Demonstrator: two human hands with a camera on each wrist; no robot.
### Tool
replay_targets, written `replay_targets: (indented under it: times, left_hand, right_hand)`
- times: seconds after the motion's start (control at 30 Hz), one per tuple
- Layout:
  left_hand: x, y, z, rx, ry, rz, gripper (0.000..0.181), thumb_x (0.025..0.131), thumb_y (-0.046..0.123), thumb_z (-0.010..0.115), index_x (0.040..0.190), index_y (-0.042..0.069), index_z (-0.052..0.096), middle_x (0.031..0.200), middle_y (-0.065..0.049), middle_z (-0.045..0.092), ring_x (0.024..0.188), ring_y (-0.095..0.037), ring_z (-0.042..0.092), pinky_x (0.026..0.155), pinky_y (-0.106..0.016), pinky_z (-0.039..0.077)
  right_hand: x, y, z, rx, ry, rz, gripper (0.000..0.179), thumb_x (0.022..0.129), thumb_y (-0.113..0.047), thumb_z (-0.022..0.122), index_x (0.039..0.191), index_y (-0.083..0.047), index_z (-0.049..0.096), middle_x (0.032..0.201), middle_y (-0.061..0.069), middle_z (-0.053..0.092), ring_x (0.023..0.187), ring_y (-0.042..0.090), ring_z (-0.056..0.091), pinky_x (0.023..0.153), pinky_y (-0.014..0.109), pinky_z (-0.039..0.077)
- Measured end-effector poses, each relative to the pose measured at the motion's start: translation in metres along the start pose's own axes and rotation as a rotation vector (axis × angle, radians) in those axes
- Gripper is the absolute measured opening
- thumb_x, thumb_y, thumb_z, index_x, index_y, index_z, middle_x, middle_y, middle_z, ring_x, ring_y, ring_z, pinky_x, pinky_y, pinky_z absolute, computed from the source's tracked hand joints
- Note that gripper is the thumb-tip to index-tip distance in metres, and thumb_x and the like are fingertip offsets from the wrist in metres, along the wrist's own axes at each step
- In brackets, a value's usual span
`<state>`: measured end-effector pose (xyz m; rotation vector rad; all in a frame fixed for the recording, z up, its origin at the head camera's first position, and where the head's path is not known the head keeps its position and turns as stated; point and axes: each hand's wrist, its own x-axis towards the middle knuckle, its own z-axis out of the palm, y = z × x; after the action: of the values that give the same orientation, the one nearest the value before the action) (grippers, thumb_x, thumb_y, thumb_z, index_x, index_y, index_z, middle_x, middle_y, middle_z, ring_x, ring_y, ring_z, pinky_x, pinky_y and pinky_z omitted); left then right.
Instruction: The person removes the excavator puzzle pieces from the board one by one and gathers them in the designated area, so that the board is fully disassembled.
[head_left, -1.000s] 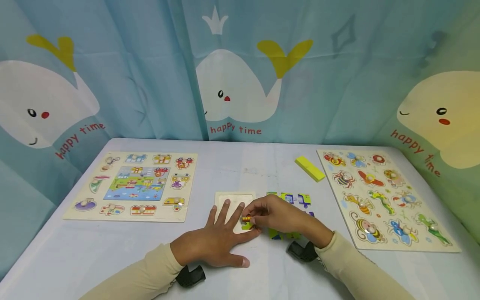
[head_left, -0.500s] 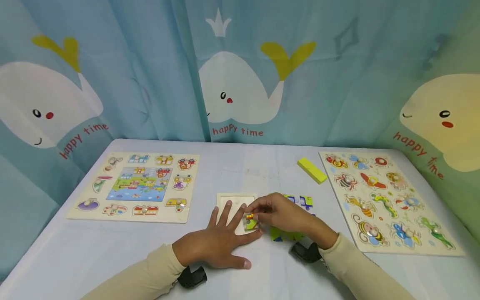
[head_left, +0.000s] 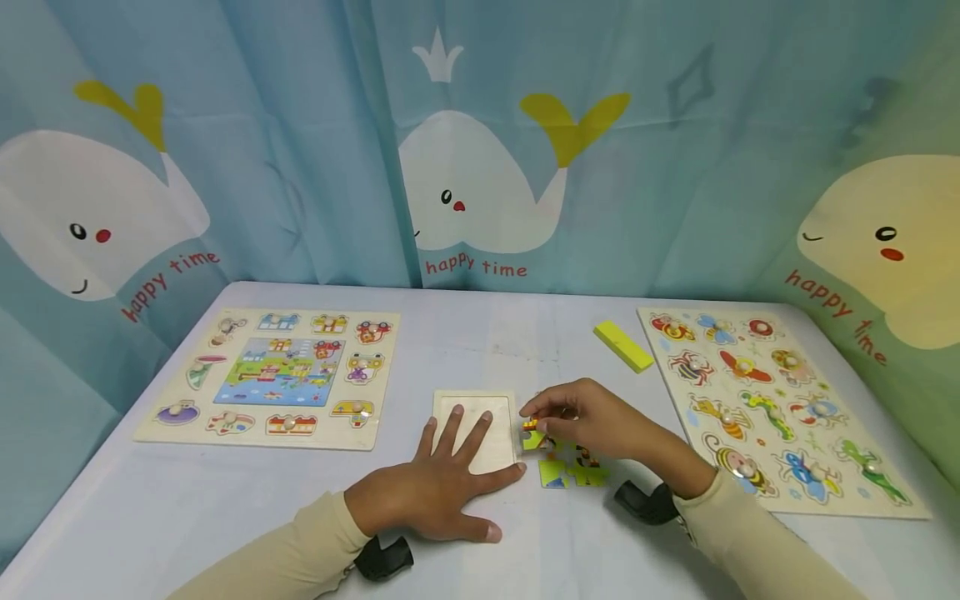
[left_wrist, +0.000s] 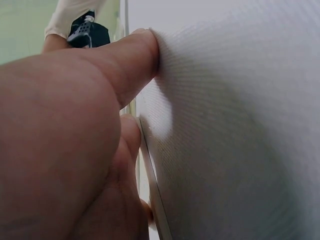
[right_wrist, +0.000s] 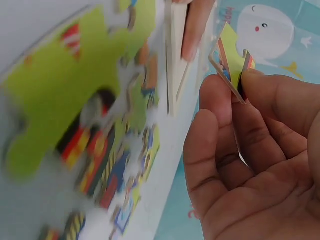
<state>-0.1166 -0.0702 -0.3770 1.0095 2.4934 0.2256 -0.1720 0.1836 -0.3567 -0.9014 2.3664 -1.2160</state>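
My left hand [head_left: 442, 487] lies with its fingers spread, the fingertips on a shallow pale wooden puzzle tray [head_left: 474, 397] whose visible recess is bare. In the left wrist view its thumb [left_wrist: 135, 55] rests on the white tabletop. My right hand [head_left: 600, 421] pinches a green jigsaw piece [right_wrist: 227, 57] between thumb and fingers, just right of the tray. The piece carries red and yellow print and stands tilted in the right wrist view. Close below that hand lie several loose jigsaw pieces [head_left: 553, 474], green with coloured print; the hand hides part of them.
A yellow block [head_left: 622, 346] lies behind the loose pieces. On the left is a vehicle knob-puzzle board [head_left: 382, 392], and on the right an insect knob-puzzle board [head_left: 675, 379]. A blue whale-print curtain [head_left: 322, 167] hangs behind the table.
My right hand has moved right, carrying the jigsaw piece from the tray's right side to above the loose pieces. My left hand stays on the tray.
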Motion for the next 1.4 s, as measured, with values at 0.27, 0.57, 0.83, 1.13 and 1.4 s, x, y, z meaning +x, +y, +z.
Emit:
replay_targets:
  times: [0.27, 0.57, 0.83, 1.13, 1.4]
  left_hand:
    - [0.001, 0.0, 0.001, -0.013, 0.001, -0.004, 0.07, 0.09, 0.066, 0.051, 0.151, 0.049, 0.023, 0.161, -0.012, -0.012, 0.141, -0.044, -0.02, 0.107, -0.066, -0.003]
    - [-0.001, 0.001, -0.002, -0.024, -0.007, -0.01, 0.07, 0.09, 0.065, 0.052, 0.151, 0.049, 0.024, 0.161, -0.012, -0.01, 0.141, -0.044, -0.019, 0.107, -0.066, -0.003]
    - [0.0, 0.0, 0.0, -0.034, -0.003, -0.009, 0.07, 0.089, 0.066, 0.053, 0.151, 0.05, 0.024, 0.161, -0.011, -0.011, 0.141, -0.042, -0.021, 0.107, -0.065, -0.005]
    - [0.0, 0.001, 0.0, -0.038, -0.002, -0.008, 0.07, 0.089, 0.066, 0.053, 0.151, 0.05, 0.024, 0.161, -0.011, -0.012, 0.141, -0.042, -0.021, 0.107, -0.065, -0.006]
    - [0.0, 0.001, 0.0, -0.046, 0.003, -0.01, 0.07, 0.089, 0.065, 0.054, 0.151, 0.049, 0.025, 0.162, -0.011, -0.011, 0.141, -0.042, -0.021, 0.107, -0.064, -0.006]
  right_hand:
    - [-0.014, 0.007, -0.011, -0.018, 0.015, 0.034, 0.017, 0.092, 0.001, 0.062, 0.107, -0.002, 0.069, 0.091, 0.001, 0.067, 0.075, 0.015, 0.059, 0.065, 0.027, 0.049]
    - [-0.033, 0.015, -0.01, 0.036, -0.016, 0.098, 0.014, 0.093, 0.001, 0.062, 0.104, -0.002, 0.07, 0.093, 0.004, 0.067, 0.075, 0.015, 0.061, 0.067, 0.028, 0.052]
    - [-0.051, 0.016, -0.021, 0.001, -0.021, 0.132, 0.016, 0.095, -0.002, 0.061, 0.107, -0.003, 0.071, 0.103, 0.004, 0.07, 0.087, 0.009, 0.062, 0.073, 0.025, 0.051]
    - [-0.068, 0.025, -0.031, 0.004, -0.031, 0.178, 0.015, 0.094, -0.002, 0.06, 0.106, -0.001, 0.07, 0.102, 0.004, 0.069, 0.086, 0.008, 0.062, 0.071, 0.025, 0.051]
    - [-0.077, 0.03, -0.035, 0.024, -0.052, 0.171, 0.016, 0.093, 0.0, 0.061, 0.105, -0.003, 0.071, 0.11, 0.012, 0.068, 0.085, 0.007, 0.062, 0.07, 0.025, 0.051]
